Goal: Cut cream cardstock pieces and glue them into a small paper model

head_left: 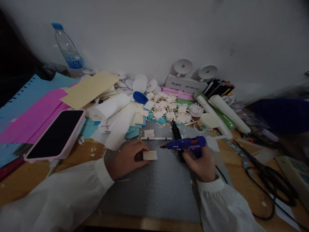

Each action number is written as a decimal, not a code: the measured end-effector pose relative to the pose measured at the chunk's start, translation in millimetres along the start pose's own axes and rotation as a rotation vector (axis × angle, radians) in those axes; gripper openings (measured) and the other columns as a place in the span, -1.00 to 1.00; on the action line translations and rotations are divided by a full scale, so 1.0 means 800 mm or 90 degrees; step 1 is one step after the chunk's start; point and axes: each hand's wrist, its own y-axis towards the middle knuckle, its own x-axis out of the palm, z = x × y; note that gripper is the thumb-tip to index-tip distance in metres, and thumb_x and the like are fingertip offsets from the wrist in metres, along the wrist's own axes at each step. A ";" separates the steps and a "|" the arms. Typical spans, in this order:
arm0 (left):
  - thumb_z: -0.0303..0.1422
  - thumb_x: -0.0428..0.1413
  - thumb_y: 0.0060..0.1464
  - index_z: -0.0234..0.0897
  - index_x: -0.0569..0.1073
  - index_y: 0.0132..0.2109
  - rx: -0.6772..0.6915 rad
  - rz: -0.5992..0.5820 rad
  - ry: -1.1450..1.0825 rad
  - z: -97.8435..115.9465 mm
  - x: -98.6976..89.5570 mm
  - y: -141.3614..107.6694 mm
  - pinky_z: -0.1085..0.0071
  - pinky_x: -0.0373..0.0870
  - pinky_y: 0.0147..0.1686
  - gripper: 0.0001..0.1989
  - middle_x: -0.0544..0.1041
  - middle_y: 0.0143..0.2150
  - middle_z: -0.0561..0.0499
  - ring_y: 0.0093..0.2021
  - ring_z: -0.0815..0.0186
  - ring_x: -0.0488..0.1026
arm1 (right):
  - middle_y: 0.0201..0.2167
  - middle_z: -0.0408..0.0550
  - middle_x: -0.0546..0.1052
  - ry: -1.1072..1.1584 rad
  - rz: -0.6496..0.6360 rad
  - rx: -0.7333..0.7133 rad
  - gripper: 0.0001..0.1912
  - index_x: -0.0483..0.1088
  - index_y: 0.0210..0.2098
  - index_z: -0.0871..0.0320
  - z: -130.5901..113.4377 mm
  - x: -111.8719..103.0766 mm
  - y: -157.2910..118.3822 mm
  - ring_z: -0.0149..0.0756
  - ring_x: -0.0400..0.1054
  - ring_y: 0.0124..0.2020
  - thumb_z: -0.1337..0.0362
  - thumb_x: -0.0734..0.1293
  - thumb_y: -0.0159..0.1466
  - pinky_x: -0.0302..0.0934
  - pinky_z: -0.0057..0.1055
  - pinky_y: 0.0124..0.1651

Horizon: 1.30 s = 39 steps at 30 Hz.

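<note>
My right hand (204, 162) is wrapped round the handle of a blue hot glue gun (185, 143). A small red light shows on the gun, and its nozzle points left. Across from the nozzle, my left hand (126, 159) pinches the left edge of a small white paper piece (150, 155) with a yellowish patch on it. A gap separates nozzle and paper. Just beyond lie a white pen (156, 138) with dark bands and another small pale piece (149, 133). All of this is over a grey mat (154, 196).
Behind the mat is a heap of small paper pieces with thin sticks (166, 108). A phone (56, 135), coloured paper (36, 116) and white rolls (120, 125) are on the left. A paper cup (207, 121), black cables (270, 183) and a water bottle (69, 48) stand or lie around.
</note>
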 end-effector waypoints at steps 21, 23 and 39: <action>-0.32 0.22 0.03 -0.22 0.46 -0.16 0.066 0.030 0.006 -0.011 0.006 -0.003 0.26 0.38 -0.03 -0.79 0.44 -0.11 -0.04 -0.05 0.20 0.41 | -0.56 -0.08 0.48 -0.127 -0.136 -0.096 -0.82 0.37 -0.43 0.12 -0.017 0.004 -0.001 -0.22 0.39 -0.50 0.14 0.26 0.10 0.05 -0.42 -0.48; -0.31 0.22 0.03 -0.21 0.46 -0.15 0.063 0.028 0.006 -0.011 0.006 -0.003 0.26 0.38 -0.02 -0.78 0.43 -0.11 -0.03 -0.05 0.21 0.41 | -0.57 -0.08 0.47 -0.139 -0.132 -0.107 -0.83 0.33 -0.47 0.11 -0.017 0.004 -0.001 -0.23 0.38 -0.51 0.15 0.26 0.10 0.02 -0.42 -0.49; -0.33 0.20 0.05 -0.25 0.46 -0.15 0.075 0.033 0.024 -0.011 0.008 -0.004 0.24 0.38 -0.03 -0.80 0.42 -0.11 -0.07 -0.05 0.19 0.41 | -0.58 -0.07 0.47 -0.090 -0.111 -0.155 -0.82 0.39 -0.46 0.14 -0.015 -0.005 0.003 -0.26 0.36 -0.55 0.18 0.24 0.13 0.04 -0.41 -0.51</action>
